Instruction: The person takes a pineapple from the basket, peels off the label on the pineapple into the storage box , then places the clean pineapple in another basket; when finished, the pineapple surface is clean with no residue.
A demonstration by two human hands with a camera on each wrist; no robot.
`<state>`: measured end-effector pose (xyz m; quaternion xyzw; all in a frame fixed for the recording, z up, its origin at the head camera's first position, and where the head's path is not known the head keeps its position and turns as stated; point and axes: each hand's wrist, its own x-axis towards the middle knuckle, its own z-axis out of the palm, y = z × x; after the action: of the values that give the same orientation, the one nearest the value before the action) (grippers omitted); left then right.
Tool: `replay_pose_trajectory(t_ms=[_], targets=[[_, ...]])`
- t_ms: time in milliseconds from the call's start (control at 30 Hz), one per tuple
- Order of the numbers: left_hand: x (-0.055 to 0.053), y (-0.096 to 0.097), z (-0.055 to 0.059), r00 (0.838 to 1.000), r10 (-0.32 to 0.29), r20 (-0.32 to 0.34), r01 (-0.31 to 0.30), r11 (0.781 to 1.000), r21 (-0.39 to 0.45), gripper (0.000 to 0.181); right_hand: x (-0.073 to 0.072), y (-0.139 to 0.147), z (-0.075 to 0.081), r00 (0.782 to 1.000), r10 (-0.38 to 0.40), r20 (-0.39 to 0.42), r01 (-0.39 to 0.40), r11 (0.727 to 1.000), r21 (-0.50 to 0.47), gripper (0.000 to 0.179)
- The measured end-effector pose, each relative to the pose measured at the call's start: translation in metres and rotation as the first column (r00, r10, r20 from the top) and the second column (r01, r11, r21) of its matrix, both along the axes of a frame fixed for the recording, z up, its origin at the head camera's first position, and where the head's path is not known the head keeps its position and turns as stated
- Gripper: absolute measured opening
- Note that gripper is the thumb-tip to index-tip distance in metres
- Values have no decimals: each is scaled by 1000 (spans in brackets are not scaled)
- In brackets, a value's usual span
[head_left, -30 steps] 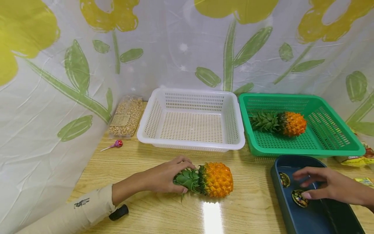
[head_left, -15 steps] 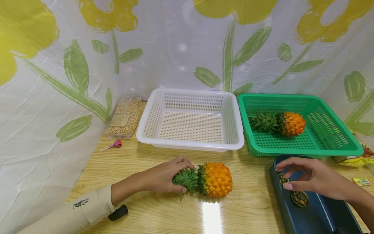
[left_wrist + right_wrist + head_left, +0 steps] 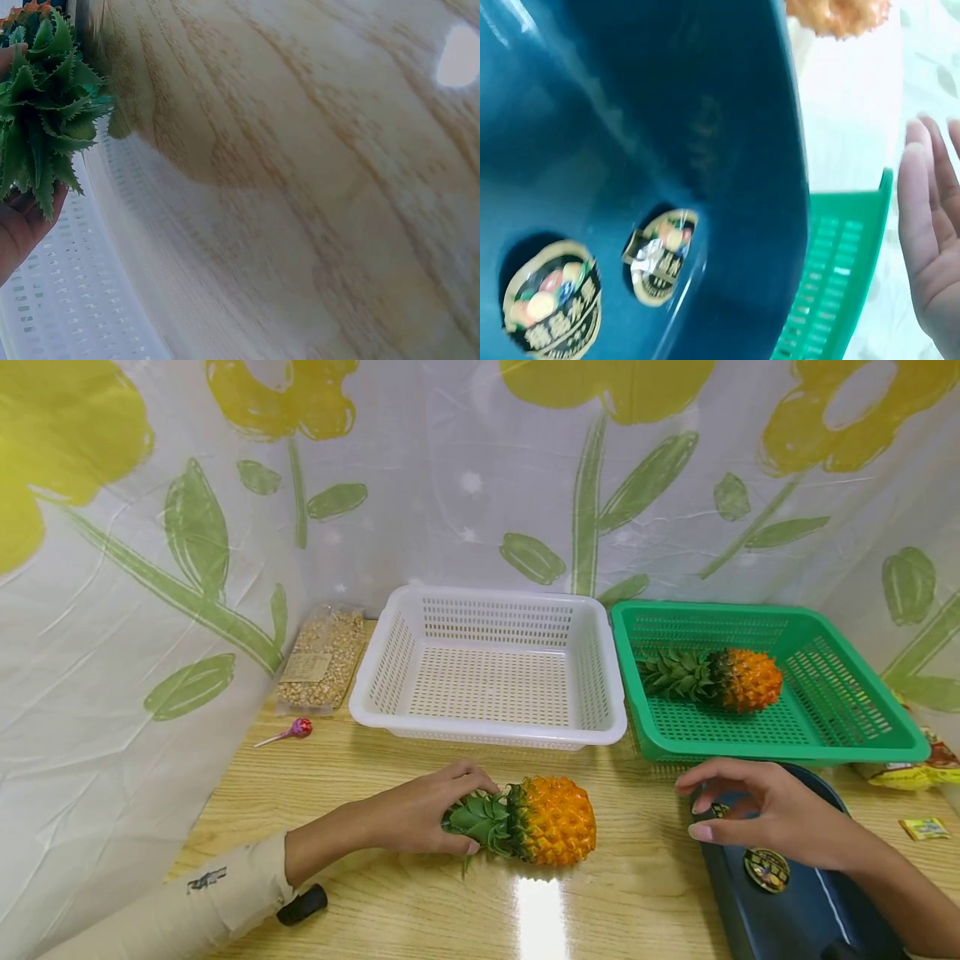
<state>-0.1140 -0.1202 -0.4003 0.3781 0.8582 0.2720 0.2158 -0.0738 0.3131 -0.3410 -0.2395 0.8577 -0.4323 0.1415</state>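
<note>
An orange pineapple (image 3: 557, 821) lies on its side on the wooden table, leafy crown to the left. My left hand (image 3: 427, 814) holds it by the crown, thumb on the near side and fingers on the far side; the left wrist view also shows the leaves (image 3: 45, 112) between them. My right hand (image 3: 776, 814) hovers above the left end of a dark blue tray (image 3: 723, 893), fingers loosely bent and holding nothing. Two black-and-gold fruit labels lie in the tray, the larger-looking label (image 3: 553, 301) and a second label (image 3: 662, 257).
Behind stand a white basket (image 3: 480, 735) and a green basket (image 3: 787, 752) containing another pineapple (image 3: 750, 680). At the left are a bag of kernels (image 3: 322, 660) and a lollipop (image 3: 300, 727). A small yellow packet (image 3: 924, 828) lies right of the tray.
My right hand has moved left across the tray, from over its middle to its left edge. My left hand and the pineapple have stayed in place.
</note>
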Motion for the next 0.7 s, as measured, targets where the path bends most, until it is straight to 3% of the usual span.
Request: replay_pose_trajectory(t_ms=[167,367,700], targets=[[0,-1,0,1000,-6,4,6,1000,2,61,-1,-14,0,998,-7,-62,6,1000,-10,38],[0,-1,1,999,2,32,-2,1000,8,60,-1,-29,-2,999,7,-49,-10,998,-62,37],[-1,-1,-2,999,4,36,-4,1000,15,60,-5,-52,-9,999,-30,-30,27,996,-90,35]])
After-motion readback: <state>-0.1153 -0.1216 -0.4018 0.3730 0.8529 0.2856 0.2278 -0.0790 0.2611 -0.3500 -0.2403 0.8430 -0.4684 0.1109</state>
